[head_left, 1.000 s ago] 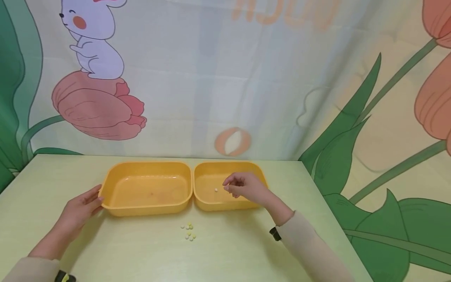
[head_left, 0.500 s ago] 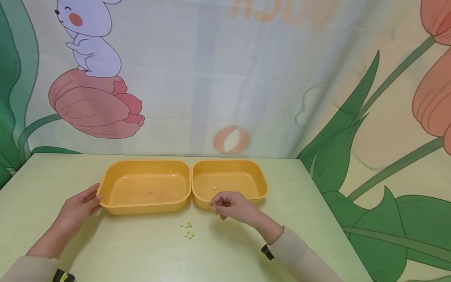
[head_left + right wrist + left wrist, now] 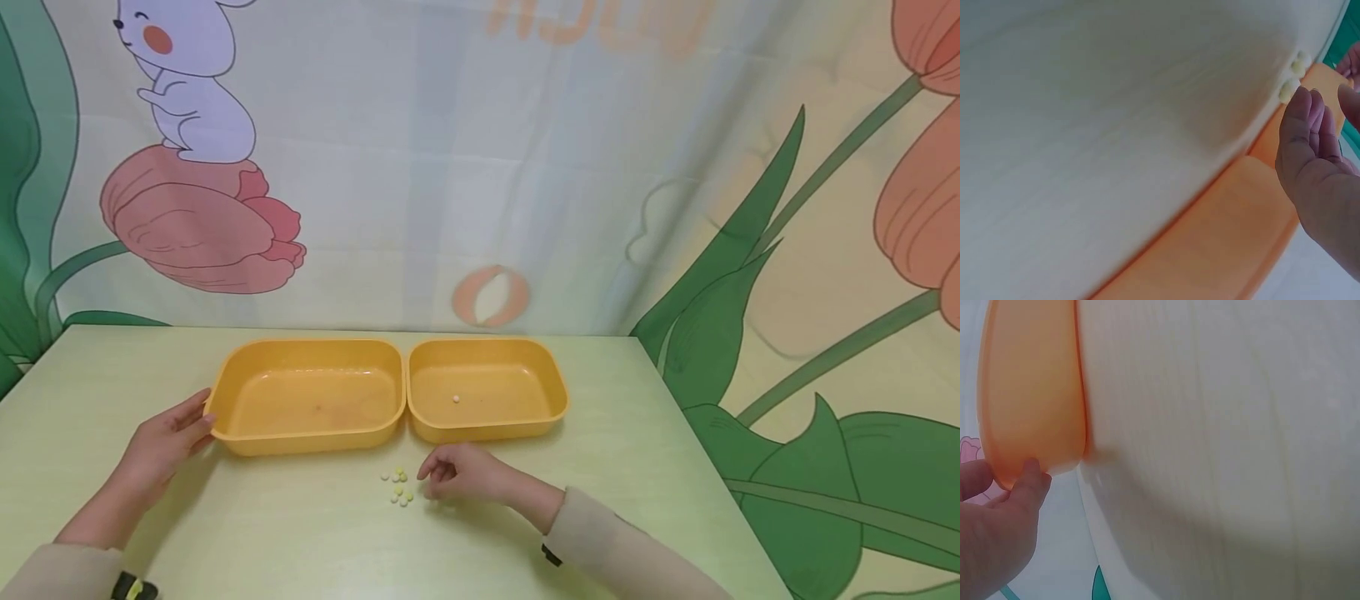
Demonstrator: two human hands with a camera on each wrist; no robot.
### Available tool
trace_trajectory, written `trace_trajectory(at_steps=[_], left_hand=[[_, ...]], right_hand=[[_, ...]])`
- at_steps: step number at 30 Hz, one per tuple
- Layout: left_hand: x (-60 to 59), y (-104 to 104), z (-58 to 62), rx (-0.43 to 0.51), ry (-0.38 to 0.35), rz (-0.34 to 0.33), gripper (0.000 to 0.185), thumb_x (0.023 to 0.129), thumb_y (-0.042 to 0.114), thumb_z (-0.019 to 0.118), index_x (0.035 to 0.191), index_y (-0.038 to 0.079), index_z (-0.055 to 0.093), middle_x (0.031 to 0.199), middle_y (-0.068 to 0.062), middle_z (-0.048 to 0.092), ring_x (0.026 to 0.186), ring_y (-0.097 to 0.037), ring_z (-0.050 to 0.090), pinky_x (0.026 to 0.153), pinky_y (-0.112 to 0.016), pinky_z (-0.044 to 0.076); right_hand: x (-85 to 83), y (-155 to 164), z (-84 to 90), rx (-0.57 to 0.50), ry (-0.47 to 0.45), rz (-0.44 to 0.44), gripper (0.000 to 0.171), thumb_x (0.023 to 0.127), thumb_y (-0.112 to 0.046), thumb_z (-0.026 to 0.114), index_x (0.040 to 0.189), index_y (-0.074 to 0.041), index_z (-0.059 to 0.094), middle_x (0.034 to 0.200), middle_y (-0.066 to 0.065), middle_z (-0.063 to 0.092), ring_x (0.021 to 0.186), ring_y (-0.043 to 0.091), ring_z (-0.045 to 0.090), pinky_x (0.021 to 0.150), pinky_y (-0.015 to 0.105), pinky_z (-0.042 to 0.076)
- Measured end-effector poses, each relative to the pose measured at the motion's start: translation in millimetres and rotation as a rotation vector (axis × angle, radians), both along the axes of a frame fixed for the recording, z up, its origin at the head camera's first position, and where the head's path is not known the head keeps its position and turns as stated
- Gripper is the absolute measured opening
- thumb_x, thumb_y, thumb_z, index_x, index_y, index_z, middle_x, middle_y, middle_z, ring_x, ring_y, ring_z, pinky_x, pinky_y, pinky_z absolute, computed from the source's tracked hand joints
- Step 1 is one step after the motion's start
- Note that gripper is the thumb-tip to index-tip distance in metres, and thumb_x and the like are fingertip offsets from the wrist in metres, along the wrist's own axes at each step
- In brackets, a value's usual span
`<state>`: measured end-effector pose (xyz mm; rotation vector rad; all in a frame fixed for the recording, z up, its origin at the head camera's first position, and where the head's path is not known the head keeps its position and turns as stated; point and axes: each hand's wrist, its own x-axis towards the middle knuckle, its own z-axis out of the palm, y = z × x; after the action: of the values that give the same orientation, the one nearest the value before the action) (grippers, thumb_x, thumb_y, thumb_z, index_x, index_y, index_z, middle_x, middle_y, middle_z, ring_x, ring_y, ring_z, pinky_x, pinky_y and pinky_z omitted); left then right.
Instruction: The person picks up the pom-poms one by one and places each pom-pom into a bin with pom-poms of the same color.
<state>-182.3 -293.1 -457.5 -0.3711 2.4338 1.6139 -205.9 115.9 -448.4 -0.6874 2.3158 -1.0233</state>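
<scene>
right hand (image 3: 461,479) low at centre frame, fingers loosely curled and holding nothing, just right of the small yellow tablets (image 3: 400,487) on the table (image 3: 300,533); left hand (image 3: 168,442) farther off, fingers straight against the left orange tray (image 3: 225,433)

A little bunch of small round pills (image 3: 400,487), pale yellow and white, lies on the counter (image 3: 300,533) just in front of two orange trays. One white pill (image 3: 455,398) sits alone inside the right tray (image 3: 487,387). The left tray (image 3: 307,396) touches it, side by side.
</scene>
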Motion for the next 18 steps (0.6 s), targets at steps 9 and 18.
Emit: trace_trajectory(at_steps=[9,18], left_hand=[[1.1,-0.8,-0.9,0.007,0.007,-0.008,0.065,0.112,0.026,0.039,0.162,0.002,0.005,0.166,-0.034,0.012,0.138,-0.026,0.058,0.097,-0.021,0.054],[0.8,0.8,0.4,0.013,-0.001,-0.007,0.064,0.112,0.025,0.037,0.162,0.002,0.002,0.166,-0.033,0.010,0.150,-0.049,0.028,0.098,-0.024,0.053]], right_hand=[[-1.8,-10.8,-6.9,0.037,-0.041,-0.003,0.016,0.089,-0.002,0.076,0.104,-0.003,0.072,0.081,-0.005,0.063,0.073,0.005,0.054,0.062,0.011,0.045],[-4.1,-18.7,-13.5,0.068,-0.014,0.007,0.013,0.087,-0.001,0.076,0.100,-0.004,0.073,0.077,-0.007,0.060,0.069,0.003,0.052,0.059,0.010,0.044]])
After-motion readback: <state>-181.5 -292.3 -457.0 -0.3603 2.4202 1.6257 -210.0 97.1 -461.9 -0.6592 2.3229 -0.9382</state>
